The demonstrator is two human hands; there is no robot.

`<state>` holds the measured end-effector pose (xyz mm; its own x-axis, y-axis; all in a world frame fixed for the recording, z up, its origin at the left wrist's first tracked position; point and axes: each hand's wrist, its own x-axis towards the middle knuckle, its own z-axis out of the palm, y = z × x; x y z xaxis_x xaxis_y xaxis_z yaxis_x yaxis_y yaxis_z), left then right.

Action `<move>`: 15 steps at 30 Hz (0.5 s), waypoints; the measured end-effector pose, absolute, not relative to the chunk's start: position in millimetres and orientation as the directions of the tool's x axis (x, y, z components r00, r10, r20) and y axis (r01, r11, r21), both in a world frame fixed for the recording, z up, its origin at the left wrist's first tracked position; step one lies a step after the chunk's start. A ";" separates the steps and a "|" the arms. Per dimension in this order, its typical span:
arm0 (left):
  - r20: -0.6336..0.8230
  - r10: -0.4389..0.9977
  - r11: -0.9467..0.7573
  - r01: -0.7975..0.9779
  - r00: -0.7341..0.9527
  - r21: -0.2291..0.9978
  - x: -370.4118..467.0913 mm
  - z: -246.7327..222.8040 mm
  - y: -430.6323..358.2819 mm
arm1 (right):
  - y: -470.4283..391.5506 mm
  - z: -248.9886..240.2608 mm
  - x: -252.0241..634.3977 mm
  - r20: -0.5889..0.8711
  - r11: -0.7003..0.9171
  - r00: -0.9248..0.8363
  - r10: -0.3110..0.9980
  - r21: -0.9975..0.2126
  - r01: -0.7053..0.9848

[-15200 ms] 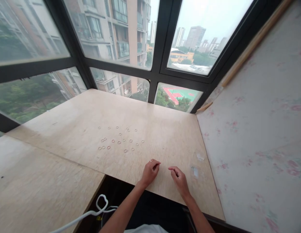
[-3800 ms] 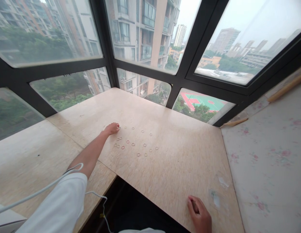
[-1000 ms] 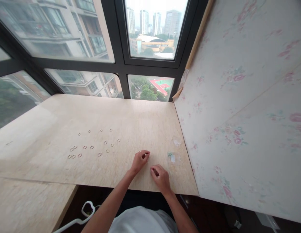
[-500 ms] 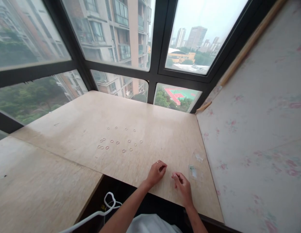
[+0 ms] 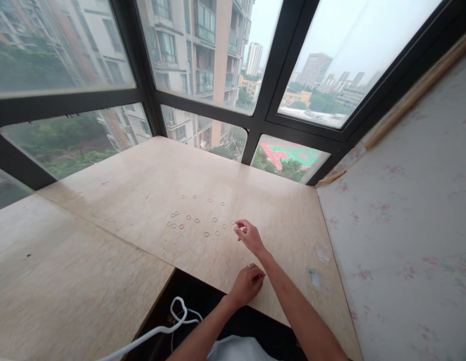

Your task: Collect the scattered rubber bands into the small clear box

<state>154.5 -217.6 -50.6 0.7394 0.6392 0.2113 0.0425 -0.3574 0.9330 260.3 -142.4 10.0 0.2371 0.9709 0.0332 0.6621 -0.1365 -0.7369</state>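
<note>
Several small thin rings lie spread over the wooden tabletop (image 5: 143, 170), among them a reddish ring (image 5: 181, 226) and a darker ring (image 5: 206, 234). My right hand (image 5: 250, 235) reaches forward to the right end of the group. Its thumb and index finger are a little apart, right beside a pale ring (image 5: 233, 222); whether they touch it I cannot tell. Close to the table's front edge, my left hand (image 5: 247, 285) is closed with its fingertips together, a finger ring on one finger. What it holds, if anything, is too small to make out.
Two clear plastic pieces, one a small packet (image 5: 313, 277) and one a scrap (image 5: 322, 254), lie at the right by the papered wall (image 5: 406, 240). Dark window frames (image 5: 203, 118) bound the far side. A white cable (image 5: 158, 330) loops in the gap below the front edge.
My right hand has moved forward and left, from near the front edge to the rightmost ring. My left hand stays near the edge, still closed. The view has shifted slightly.
</note>
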 end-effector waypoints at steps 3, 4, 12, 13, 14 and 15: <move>0.219 0.633 -0.371 0.043 0.742 0.928 154.0 -46.0 -217.0 | -88.5 4.6 244.2 0.004 -0.099 0.131 0.991 -0.635 0.766; 0.218 0.633 -0.371 0.045 0.743 0.927 154.2 -44.7 -216.9 | -74.0 1.4 239.5 -0.018 -0.091 0.100 0.995 -0.595 0.799; 0.207 0.659 -0.360 0.061 0.723 0.931 154.9 -43.7 -217.0 | -28.8 -15.7 230.9 -0.187 -0.020 -0.041 0.982 -0.313 0.949; 0.211 0.657 -0.360 0.055 0.723 0.931 154.9 -43.9 -216.8 | -29.1 -16.1 232.0 -0.195 -0.004 -0.055 0.979 -0.291 0.957; 0.213 0.656 -0.358 0.050 0.724 0.932 154.7 -44.1 -216.6 | -29.9 -16.4 232.8 -0.199 0.013 -0.069 0.977 -0.272 0.962; 0.213 0.654 -0.356 0.046 0.726 0.933 154.5 -44.1 -216.5 | -31.2 -16.7 233.2 -0.201 0.028 -0.082 0.976 -0.256 0.966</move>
<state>154.5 -216.5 -44.1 0.7256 0.6542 0.2134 0.0462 -0.3558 0.9334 233.2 -31.2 -16.7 -0.0817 0.9761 -0.2012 0.9663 0.0282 -0.2559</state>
